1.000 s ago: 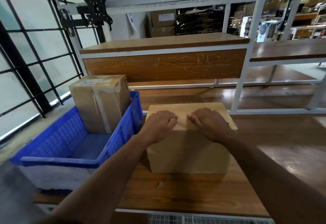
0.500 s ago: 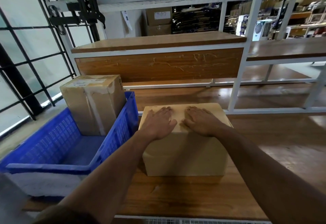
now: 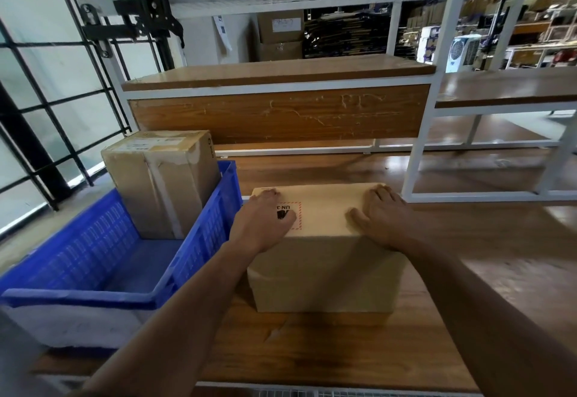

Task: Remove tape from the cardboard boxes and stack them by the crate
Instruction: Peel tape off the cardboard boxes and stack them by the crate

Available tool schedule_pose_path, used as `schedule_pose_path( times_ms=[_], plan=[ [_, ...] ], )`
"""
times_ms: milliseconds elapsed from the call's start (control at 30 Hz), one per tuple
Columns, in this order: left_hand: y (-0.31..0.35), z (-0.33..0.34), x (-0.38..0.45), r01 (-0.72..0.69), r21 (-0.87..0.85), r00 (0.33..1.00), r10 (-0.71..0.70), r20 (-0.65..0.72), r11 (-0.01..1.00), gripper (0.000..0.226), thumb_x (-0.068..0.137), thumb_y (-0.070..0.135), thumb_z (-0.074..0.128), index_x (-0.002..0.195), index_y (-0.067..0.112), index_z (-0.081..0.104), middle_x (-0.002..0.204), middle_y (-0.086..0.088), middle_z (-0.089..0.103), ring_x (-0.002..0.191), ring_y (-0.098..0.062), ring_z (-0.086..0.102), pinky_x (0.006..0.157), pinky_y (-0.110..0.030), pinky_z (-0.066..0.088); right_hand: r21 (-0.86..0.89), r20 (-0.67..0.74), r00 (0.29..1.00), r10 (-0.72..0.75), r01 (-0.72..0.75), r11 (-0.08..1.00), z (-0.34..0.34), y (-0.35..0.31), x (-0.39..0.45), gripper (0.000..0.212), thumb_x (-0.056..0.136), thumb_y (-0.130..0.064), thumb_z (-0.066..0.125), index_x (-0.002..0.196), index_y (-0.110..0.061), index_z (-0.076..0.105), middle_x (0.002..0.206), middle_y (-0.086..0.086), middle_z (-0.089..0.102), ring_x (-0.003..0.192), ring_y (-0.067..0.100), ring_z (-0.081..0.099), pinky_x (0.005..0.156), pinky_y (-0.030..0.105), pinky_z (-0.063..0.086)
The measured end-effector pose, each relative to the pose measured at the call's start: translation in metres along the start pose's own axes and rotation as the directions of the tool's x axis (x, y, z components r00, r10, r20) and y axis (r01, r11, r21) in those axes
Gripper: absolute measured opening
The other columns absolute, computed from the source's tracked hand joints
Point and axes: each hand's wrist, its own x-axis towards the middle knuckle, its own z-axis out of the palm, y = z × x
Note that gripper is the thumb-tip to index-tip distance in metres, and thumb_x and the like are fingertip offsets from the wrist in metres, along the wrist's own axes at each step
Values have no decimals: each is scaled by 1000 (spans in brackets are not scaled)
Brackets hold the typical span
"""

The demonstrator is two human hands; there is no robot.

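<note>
A wooden workbench (image 3: pixel 312 349) faces white-framed shelving (image 3: pixel 437 37), with black-barred frosted windows (image 3: pixel 37 84) left.

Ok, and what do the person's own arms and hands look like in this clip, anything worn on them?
Both forearms are bare as far as the frame shows: no sleeves in view. The left hand and right hand have no gloves, and no watch, ring or wristband is visible on them.

Plain cardboard box (image 3: pixel 324 259) beside blue crate (image 3: pixel 93 259) holding taped box (image 3: pixel 162 181).

The left hand (image 3: pixel 265 221) and right hand (image 3: pixel 379 218) have slid apart across the box (image 3: pixel 324 259) top, uncovering a printed label (image 3: pixel 295 215).
</note>
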Motion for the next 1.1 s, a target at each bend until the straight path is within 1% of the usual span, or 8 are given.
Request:
schedule_pose_path(
  times_ms=[67, 133, 267, 400, 500, 733, 967, 1100],
  plan=[
    [0, 3, -8, 30, -59, 992, -37, -120, 998, 59, 95, 53, 58, 146, 25, 48, 141, 6, 57, 117, -12, 59, 76, -19, 47, 13, -14, 999, 29, -29, 999, 2, 1, 0, 75, 97, -62, 34, 148, -8, 31, 157, 11, 31, 145, 27, 28, 115, 46, 27],
    [0, 5, -8, 30, -71, 990, -39, -132, 997, 58, 94, 54, 60, 144, 25, 50, 136, 7, 60, 112, -11, 61, 67, -13, 38, 26, 2, 999, 35, -35, 999, 2, 1, 3, 73, 97, -63, 34, 145, -7, 36, 154, 11, 36, 142, 27, 34, 113, 45, 32],
    [2, 2, -6, 25, -36, 996, -28, -80, 999, 63, 96, 55, 55, 149, 23, 44, 146, 3, 53, 125, -16, 56, 90, -27, 52, 1, 3, 998, 60, -60, 998, 2, -1, 6, 71, 99, -58, 33, 146, -5, 34, 154, 14, 35, 143, 29, 32, 115, 46, 29],
    [14, -4, -2, -115, 84, 990, 108, 87, 990, 55, 105, 39, 42, 156, 21, 31, 162, 1, 32, 146, -17, 33, 123, -45, 24, -39, 31, 994, -101, 102, 994, 5, -24, 4, 57, 104, -41, 31, 151, -9, 29, 160, 12, 26, 148, 24, 21, 120, 41, 14],
    [32, 2, 3, -258, 41, 953, 247, 174, 965, 51, 107, 24, 36, 157, 22, 28, 166, 3, 25, 151, -11, 21, 126, -39, 11, -45, 43, 964, -262, 263, 964, 11, -49, 0, 53, 106, -35, 27, 155, -14, 24, 163, 6, 20, 151, 16, 14, 122, 38, 8],
    [36, 8, 5, -271, 79, 950, 253, 181, 959, 53, 109, 32, 30, 159, 21, 22, 167, 2, 20, 153, -11, 16, 126, -41, 10, -66, 31, 967, -254, 255, 965, 11, -54, 1, 55, 105, -38, 27, 155, -14, 25, 163, 5, 22, 150, 15, 15, 122, 36, 10],
    [-7, 13, -16, -21, 127, 999, 16, 34, 992, 77, 99, 68, 27, 160, 21, 19, 168, 3, 16, 154, -16, 14, 126, -47, 8, -67, -200, 979, -26, 13, 998, 28, -21, -37, 77, 99, -58, 2, 152, -10, 31, 159, 9, 31, 148, 22, 25, 123, 40, 18],
    [-7, 12, -13, -17, 107, 999, 13, 37, 994, 76, 100, 66, 28, 161, 21, 18, 168, 3, 14, 155, -16, 13, 126, -47, 8, -55, -190, 981, -31, 21, 998, 26, -20, -32, 66, 103, -52, 15, 151, -11, 34, 158, 9, 33, 148, 22, 27, 122, 38, 17]
  ],
)
